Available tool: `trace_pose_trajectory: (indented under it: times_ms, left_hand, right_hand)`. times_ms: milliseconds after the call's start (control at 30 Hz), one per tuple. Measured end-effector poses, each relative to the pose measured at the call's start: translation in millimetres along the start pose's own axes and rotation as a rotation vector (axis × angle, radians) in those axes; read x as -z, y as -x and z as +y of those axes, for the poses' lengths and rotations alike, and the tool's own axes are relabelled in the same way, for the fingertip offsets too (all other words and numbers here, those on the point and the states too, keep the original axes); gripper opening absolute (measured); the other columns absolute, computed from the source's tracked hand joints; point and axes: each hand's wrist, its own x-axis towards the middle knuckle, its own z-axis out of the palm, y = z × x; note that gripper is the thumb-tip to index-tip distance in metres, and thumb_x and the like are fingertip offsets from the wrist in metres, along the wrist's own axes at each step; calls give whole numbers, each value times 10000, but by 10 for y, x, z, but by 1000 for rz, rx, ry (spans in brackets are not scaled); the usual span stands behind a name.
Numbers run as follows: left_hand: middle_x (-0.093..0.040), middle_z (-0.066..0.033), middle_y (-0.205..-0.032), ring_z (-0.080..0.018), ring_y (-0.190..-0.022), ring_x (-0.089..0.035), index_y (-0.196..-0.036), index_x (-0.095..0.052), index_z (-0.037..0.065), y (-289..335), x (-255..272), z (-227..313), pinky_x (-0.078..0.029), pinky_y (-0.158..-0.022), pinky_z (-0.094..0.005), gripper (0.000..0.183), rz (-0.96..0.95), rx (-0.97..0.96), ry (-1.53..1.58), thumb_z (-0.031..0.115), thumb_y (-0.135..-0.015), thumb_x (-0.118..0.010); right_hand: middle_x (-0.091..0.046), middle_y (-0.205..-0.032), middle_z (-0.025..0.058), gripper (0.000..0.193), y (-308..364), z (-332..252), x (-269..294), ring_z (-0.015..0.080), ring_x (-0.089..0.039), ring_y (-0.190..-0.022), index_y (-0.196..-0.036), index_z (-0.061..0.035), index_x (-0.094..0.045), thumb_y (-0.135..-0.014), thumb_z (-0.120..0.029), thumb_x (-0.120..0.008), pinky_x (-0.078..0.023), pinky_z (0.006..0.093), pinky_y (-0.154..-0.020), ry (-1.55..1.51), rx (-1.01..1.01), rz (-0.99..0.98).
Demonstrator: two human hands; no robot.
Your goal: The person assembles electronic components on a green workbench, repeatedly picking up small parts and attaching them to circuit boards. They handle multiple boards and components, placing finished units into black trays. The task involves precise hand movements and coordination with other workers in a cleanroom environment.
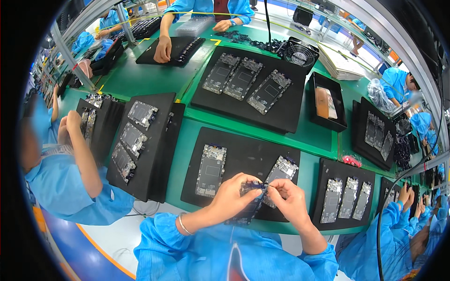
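Observation:
My left hand [229,199] is wrapped round a dark phone circuit board [244,215], which is tilted above the near edge of a black foam mat [244,139]. Its thumb lies near the board's top end. At that same end my right hand [289,202] is closed in a pinch; whatever lies between its fingertips is too small to make out. Two more boards rest on the mat: one board [211,171] to the left, and another board [284,167] behind my right hand, which partly covers it.
Beyond my mat, a stack of black mats [201,100] bears three boards. More board-laden mats [152,105] stand at left, and another mat [323,168] at right. A black tray [341,114] and a fan [300,52] sit farther back. Co-workers sit on both sides and opposite.

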Motion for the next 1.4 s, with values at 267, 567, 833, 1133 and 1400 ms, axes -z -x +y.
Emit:
trace_pose_trajectory:
  times_ms: [267, 567, 833, 1133, 1400]
  left_hand:
    - [-598, -87, -829, -196, -753, -595, -968, -621, 23, 39, -82, 21, -473, -672, -294, 203, 131, -115, -61, 127, -803, -678]
    - [-574, -109, -853, -291, -744, -603, -1046, -577, 62, 149, -145, 63, -485, -627, -372, 283, 139, -207, -206, 103, -786, -681]
    - [-613, -86, -814, -216, -712, -591, -958, -622, 49, 91, -110, 52, -482, -625, -317, 206, 167, -183, -149, 80, -769, -697]
    - [-615, -83, -817, -207, -707, -593, -972, -621, 62, 110, -98, 54, -487, -604, -308, 242, 143, -247, -169, 51, -745, -703]
    - [-625, -77, -818, -218, -694, -592, -969, -623, 65, 165, -132, 17, -485, -575, -309, 250, 155, -315, -225, 41, -734, -705]
  right_hand:
    - [-635, -847, 53, 99, -4, -5, 7, 110, -623, -798, -930, 31, -588, -857, -32, -610, -506, 235, -708, -83, -48, -10]
    - [-660, -885, 94, 107, 85, -41, -48, 151, -658, -818, -895, 0, -608, -832, -78, -645, -518, 272, -704, 12, 38, 103]
    - [-636, -891, 76, 92, 118, 54, -6, 125, -622, -824, -956, 17, -604, -870, -3, -578, -502, 242, -723, -36, 66, 41]
    - [-652, -877, 67, 158, 135, 72, -43, 139, -638, -795, -923, -34, -631, -779, -24, -694, -515, 256, -680, -84, 128, 99]
    - [-650, -871, 58, 160, 149, 85, -50, 139, -634, -778, -882, -41, -609, -761, -23, -713, -510, 254, -658, -39, 159, 107]
